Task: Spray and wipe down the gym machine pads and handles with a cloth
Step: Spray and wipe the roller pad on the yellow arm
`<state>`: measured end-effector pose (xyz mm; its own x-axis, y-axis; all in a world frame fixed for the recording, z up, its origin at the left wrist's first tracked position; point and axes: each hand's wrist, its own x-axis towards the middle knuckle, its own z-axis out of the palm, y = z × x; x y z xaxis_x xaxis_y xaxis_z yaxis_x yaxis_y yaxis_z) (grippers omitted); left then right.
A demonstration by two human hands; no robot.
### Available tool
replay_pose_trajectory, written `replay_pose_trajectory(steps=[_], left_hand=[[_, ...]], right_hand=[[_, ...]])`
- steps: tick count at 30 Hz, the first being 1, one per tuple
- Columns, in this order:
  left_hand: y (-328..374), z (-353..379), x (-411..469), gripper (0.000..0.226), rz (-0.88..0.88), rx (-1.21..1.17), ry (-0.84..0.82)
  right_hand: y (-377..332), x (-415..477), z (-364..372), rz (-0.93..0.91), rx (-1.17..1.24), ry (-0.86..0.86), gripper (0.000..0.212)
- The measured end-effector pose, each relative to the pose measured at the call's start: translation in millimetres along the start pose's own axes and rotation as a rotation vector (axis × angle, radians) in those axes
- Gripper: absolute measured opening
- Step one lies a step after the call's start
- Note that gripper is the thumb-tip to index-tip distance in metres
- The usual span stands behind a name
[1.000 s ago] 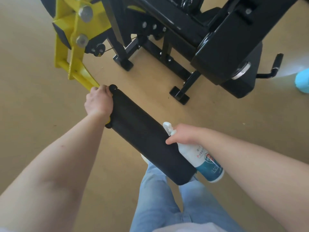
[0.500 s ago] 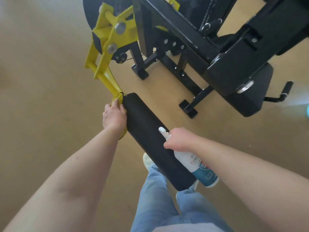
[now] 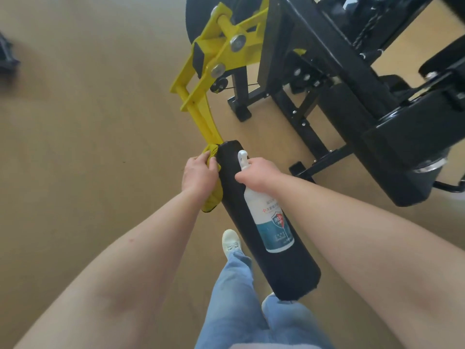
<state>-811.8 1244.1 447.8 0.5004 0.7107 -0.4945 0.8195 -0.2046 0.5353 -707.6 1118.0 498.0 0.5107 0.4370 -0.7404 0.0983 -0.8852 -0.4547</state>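
The left hand (image 3: 200, 176) is pinching a yellow cloth (image 3: 213, 195) against the black roller pad's (image 3: 274, 263) far left end; the right hand (image 3: 259, 172) is gripping a spray bottle (image 3: 270, 222) over the pad

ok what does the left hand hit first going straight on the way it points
Probably the top end of the black roller pad, the yellow cloth the left hand grips caught between; depth unclear.

Tan floor (image 3: 75, 147) underfoot, blue jeans (image 3: 236, 298) and a white shoe (image 3: 231, 241) below, blurred dark object (image 3: 6, 56) far left.
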Motion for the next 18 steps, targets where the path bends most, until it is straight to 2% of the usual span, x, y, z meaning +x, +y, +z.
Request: replay_pose_trajectory(steps=[5, 13, 16, 18], left_hand=[[-6.4, 1.0, -10.5, 0.047, -0.004, -0.015, 0.014], [3.1, 23.2, -64.0, 0.049, 0.005, -0.016, 0.017], [6.2, 35.7, -88.5, 0.05, -0.002, -0.001, 0.005], [7.9, 44.3, -106.0, 0.051, -0.006, 0.005, -0.003]], right_hand=[[25.6, -17.4, 2.3, 0.033, -0.029, -0.104, 0.019], [98.1, -66.7, 4.7, 0.036, -0.124, -0.176, 0.026], [126.2, -86.1, 5.0, 0.046, -0.161, -0.194, 0.013], [143.5, -98.7, 6.4, 0.054, -0.164, -0.199, 0.013]])
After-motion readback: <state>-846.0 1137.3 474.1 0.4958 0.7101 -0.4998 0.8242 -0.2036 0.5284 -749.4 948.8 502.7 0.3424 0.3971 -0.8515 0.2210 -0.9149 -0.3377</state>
